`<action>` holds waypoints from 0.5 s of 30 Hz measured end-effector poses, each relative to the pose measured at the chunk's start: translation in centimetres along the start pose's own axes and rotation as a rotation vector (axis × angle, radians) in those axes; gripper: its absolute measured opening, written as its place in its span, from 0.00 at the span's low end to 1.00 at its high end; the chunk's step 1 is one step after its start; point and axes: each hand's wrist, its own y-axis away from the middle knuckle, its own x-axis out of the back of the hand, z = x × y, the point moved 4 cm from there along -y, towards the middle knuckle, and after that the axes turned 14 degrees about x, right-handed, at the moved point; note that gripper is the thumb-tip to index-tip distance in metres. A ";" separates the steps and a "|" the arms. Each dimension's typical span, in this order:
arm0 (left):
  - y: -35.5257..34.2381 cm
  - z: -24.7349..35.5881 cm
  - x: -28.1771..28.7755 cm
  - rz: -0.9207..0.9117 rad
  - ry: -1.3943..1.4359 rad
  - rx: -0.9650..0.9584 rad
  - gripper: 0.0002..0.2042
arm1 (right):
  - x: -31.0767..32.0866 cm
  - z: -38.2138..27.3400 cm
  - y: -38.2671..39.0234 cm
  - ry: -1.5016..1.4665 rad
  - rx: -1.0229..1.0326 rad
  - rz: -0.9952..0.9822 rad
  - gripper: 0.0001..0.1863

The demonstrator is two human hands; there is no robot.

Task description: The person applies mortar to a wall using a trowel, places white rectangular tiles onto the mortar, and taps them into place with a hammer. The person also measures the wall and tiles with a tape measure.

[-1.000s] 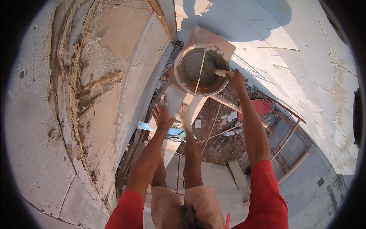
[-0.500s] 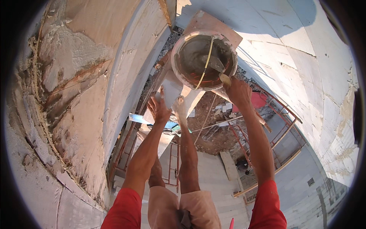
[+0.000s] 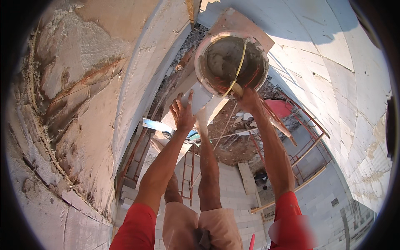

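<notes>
My right hand (image 3: pixel 250 101) is closed round the pale wooden handle of a trowel (image 3: pixel 237 89) at the near rim of a bucket (image 3: pixel 201 71). The trowel's blade cannot be made out against the grey mortar (image 3: pixel 227 54) inside. A yellow-sleeved bail handle (image 3: pixel 240 66) crosses the bucket's mouth. My left hand (image 3: pixel 183 114) lies with fingers spread against a pale, smooth-faced block (image 3: pixel 198 98), just left of the bucket. Below that hand a handsaw (image 3: pixel 155 125) with a toothed, bluish blade rests on the planks near my feet; its grip is partly hidden.
The bucket stands on a board (image 3: pixel 237 23) in a corner between a rough plastered wall (image 3: pixel 83 83) and a pale block wall (image 3: pixel 333 83). Rusty scaffold frames (image 3: pixel 308 121) rise at right. Far below lie rubble, block pieces and a red round thing (image 3: pixel 278 108).
My right hand has moved left along the bucket's rim with the trowel, whose blade no longer shows. The view has shifted, so the bucket sits further right. My left hand stays by the block.
</notes>
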 end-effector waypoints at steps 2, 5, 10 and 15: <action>0.3 0.5 0.6 -0.039 0.034 0.011 0.56 | 0.1 0.6 0.3 -0.102 -0.060 -0.103 0.26; 0.5 2.2 2.8 0.002 0.164 0.018 0.59 | 1.1 1.3 1.7 -0.304 -0.048 -0.203 0.26; 0.2 7.6 7.0 0.003 0.415 -0.068 0.64 | 1.4 2.7 6.1 -0.413 -0.154 -0.190 0.25; -3.4 9.8 7.9 0.056 0.467 -0.016 0.60 | 3.3 3.3 6.4 0.026 -0.051 -0.035 0.22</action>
